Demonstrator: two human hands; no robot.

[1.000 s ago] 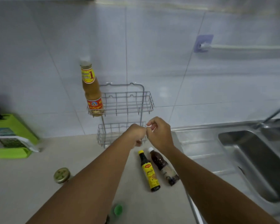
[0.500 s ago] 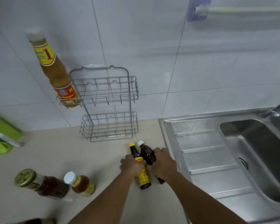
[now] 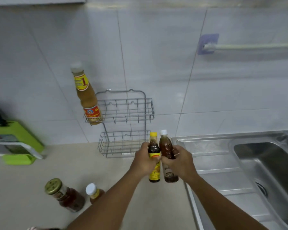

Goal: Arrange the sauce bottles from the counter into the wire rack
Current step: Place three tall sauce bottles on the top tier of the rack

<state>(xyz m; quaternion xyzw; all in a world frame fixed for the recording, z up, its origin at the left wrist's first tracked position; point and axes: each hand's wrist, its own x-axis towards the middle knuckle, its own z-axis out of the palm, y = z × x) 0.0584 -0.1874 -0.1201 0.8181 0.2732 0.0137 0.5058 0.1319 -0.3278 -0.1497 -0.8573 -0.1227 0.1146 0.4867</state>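
Observation:
A two-tier wire rack (image 3: 123, 112) stands against the tiled wall. A tall orange sauce bottle (image 3: 86, 95) leans in the left end of its upper basket. My left hand (image 3: 144, 161) grips a dark bottle with a yellow cap and yellow label (image 3: 154, 145). My right hand (image 3: 181, 161) grips a brown bottle with a white cap (image 3: 166, 145). Both bottles are upright, side by side, lifted just right of the rack's lower basket (image 3: 120, 143). On the counter at lower left lie a jar with a gold lid (image 3: 63, 195) and a small white-capped bottle (image 3: 94, 192).
A steel sink (image 3: 264, 171) with drainboard lies to the right, its tap at the far right edge. A green knife block (image 3: 12, 140) stands at the left. A towel rail (image 3: 249, 46) is fixed on the wall above the sink.
My hands dropped from the rack to the two bottles lying on the counter, closed on them, and have lifted them upright toward the rack.

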